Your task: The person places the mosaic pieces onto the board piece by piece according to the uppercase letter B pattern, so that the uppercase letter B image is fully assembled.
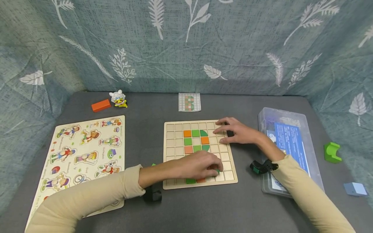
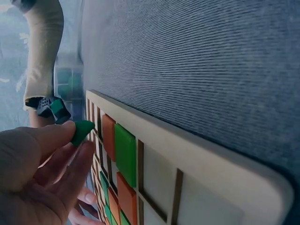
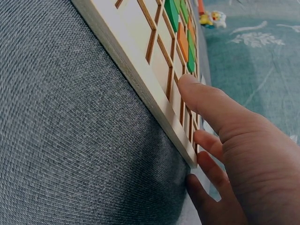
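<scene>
A wooden grid board [image 1: 232, 174] lies in the middle of the table, with several green and orange tiles set in its squares. Low on the board, my left hand [image 1: 199, 164] pinches a small green tile [image 2: 82, 131] between thumb and fingertip, close above the grid. The tile's full shape is partly hidden by the fingers. Over the board's upper right corner, my right hand [image 1: 240, 132] spreads its relaxed fingers and holds nothing. A green tile [image 2: 125, 152] and an orange tile [image 2: 108, 137] sit near the board's front edge in the left wrist view.
Behind the board lies a pattern card [image 1: 189, 102]. A picture puzzle board [image 1: 87, 142] is at left, below an orange block [image 1: 101, 105] and a toy figure [image 1: 118, 98]. To the right are a clear plastic box [image 1: 266, 118], a green block [image 1: 331, 152] and a blue block [image 1: 355, 189].
</scene>
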Available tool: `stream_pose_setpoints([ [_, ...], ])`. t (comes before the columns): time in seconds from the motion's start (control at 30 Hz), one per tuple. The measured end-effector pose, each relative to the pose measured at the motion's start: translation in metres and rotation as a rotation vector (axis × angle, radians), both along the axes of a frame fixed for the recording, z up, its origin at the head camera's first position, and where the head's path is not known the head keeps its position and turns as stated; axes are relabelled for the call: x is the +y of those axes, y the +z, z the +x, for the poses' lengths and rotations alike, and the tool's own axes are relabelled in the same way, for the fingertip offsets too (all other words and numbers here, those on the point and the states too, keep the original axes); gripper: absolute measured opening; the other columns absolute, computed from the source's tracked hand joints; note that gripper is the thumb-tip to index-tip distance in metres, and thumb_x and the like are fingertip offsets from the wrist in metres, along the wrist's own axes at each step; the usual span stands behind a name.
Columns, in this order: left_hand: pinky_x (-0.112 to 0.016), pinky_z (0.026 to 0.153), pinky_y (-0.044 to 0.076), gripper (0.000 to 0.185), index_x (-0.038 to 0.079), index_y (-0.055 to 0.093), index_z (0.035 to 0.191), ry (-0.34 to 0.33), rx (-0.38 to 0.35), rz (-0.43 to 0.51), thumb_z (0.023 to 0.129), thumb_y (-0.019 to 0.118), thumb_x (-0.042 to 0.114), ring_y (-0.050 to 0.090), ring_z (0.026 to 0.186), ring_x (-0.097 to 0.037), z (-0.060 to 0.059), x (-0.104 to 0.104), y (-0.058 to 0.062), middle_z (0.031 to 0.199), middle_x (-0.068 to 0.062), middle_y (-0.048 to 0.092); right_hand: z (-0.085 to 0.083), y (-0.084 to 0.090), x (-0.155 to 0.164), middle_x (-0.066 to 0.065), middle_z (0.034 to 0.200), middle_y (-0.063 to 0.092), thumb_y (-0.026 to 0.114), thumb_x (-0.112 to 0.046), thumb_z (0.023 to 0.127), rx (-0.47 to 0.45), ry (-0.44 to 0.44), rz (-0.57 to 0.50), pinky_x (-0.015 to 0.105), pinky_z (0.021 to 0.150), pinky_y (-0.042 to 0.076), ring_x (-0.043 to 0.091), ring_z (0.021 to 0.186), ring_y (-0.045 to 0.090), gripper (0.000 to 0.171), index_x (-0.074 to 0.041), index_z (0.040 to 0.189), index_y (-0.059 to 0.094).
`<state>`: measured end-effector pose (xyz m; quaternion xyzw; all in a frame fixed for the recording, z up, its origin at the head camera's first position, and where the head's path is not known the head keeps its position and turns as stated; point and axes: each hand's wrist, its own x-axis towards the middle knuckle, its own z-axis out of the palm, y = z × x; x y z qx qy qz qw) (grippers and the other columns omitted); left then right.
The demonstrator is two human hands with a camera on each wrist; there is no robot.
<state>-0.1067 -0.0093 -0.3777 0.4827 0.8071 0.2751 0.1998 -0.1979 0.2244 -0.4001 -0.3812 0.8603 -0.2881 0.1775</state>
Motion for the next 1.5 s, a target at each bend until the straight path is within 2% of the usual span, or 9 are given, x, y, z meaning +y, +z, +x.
stream_pose_setpoints([
  [0.13, -0.013, 0.069, 0.045, 0.012, 0.011, 0.073, 0.1, 0.011, 0.0, -0.022, 0.093, 0.066, 0.017, 0.053, 0.069, 0.001, 0.002, -0.003, -0.001, 0.086, 0.003, 0.071, 0.0, 0.0, 0.001, 0.019, 0.144, 0.043, 0.071, -0.021, 0.088, 0.003, 0.003, 0.002, 0.061, 0.104, 0.033, 0.04, 0.134, 0.035, 0.039, -0.014, 0.126, 0.065],
  [0.27, -0.012, 0.07, 0.044, 0.012, 0.011, 0.074, 0.099, -0.015, 0.052, -0.026, 0.093, 0.065, 0.017, 0.053, 0.074, 0.0, 0.004, -0.007, -0.005, 0.09, 0.002, 0.069, 0.0, 0.0, 0.002, 0.019, 0.144, 0.043, 0.071, -0.021, 0.088, 0.004, 0.005, 0.003, 0.06, 0.104, 0.034, 0.04, 0.134, 0.035, 0.038, -0.014, 0.126, 0.065],
  [0.53, -0.014, 0.067, 0.04, 0.011, 0.016, 0.071, 0.085, -0.08, 0.29, 0.004, 0.094, 0.064, 0.02, 0.05, 0.071, -0.004, 0.009, -0.011, -0.008, 0.08, 0.005, 0.062, 0.0, 0.001, 0.003, 0.018, 0.144, 0.043, 0.071, -0.021, 0.089, 0.003, -0.004, -0.001, 0.06, 0.103, 0.035, 0.039, 0.134, 0.034, 0.038, -0.014, 0.126, 0.065],
  [0.77, -0.02, 0.07, 0.048, 0.015, 0.018, 0.071, 0.084, -0.066, 0.454, -0.022, 0.089, 0.069, 0.032, 0.057, 0.08, -0.009, 0.017, -0.014, -0.008, 0.082, 0.006, 0.061, 0.001, 0.0, 0.006, 0.018, 0.145, 0.042, 0.07, -0.021, 0.089, -0.007, -0.01, 0.006, 0.06, 0.103, 0.034, 0.039, 0.135, 0.033, 0.038, -0.015, 0.126, 0.064],
  [0.87, -0.019, 0.067, 0.047, 0.013, 0.017, 0.069, 0.085, -0.048, 0.479, -0.018, 0.089, 0.069, 0.029, 0.056, 0.08, -0.01, 0.02, -0.014, -0.009, 0.081, 0.005, 0.06, 0.0, -0.001, 0.006, 0.018, 0.145, 0.042, 0.07, -0.023, 0.089, -0.005, -0.013, 0.012, 0.06, 0.103, 0.035, 0.039, 0.135, 0.033, 0.038, -0.016, 0.127, 0.064],
  [1.03, -0.016, 0.062, 0.041, 0.01, 0.016, 0.069, 0.085, -0.002, 0.458, -0.038, 0.088, 0.069, 0.026, 0.051, 0.077, -0.008, 0.023, -0.015, -0.011, 0.08, 0.005, 0.057, 0.0, 0.0, 0.005, 0.017, 0.146, 0.041, 0.07, -0.024, 0.09, -0.019, -0.016, 0.013, 0.06, 0.103, 0.034, 0.039, 0.135, 0.032, 0.039, -0.016, 0.127, 0.064],
  [1.17, -0.015, 0.062, 0.039, 0.009, 0.018, 0.071, 0.087, 0.036, 0.401, -0.038, 0.09, 0.068, 0.027, 0.049, 0.082, -0.009, 0.025, -0.028, -0.005, 0.09, 0.004, 0.059, -0.001, 0.0, 0.005, 0.017, 0.147, 0.041, 0.069, -0.023, 0.09, -0.026, -0.012, 0.011, 0.061, 0.104, 0.033, 0.039, 0.135, 0.032, 0.039, -0.016, 0.128, 0.063],
  [1.37, -0.028, 0.085, 0.05, 0.028, 0.016, 0.071, 0.11, 0.179, 0.173, 0.045, 0.087, 0.072, 0.032, 0.056, 0.102, -0.011, 0.017, -0.095, 0.002, 0.112, 0.003, 0.063, -0.003, -0.002, 0.003, 0.017, 0.146, 0.041, 0.069, -0.024, 0.09, -0.022, 0.001, 0.01, 0.061, 0.106, 0.031, 0.039, 0.136, 0.032, 0.039, -0.017, 0.127, 0.064],
  [1.5, -0.028, 0.082, 0.049, 0.039, 0.017, 0.067, 0.119, 0.317, 0.04, 0.013, 0.084, 0.075, 0.034, 0.056, 0.096, -0.008, 0.014, -0.145, -0.004, 0.115, 0.004, 0.062, -0.004, -0.002, 0.004, 0.018, 0.146, 0.042, 0.069, -0.024, 0.09, -0.012, 0.006, 0.008, 0.062, 0.105, 0.032, 0.04, 0.136, 0.032, 0.039, -0.016, 0.127, 0.064],
])
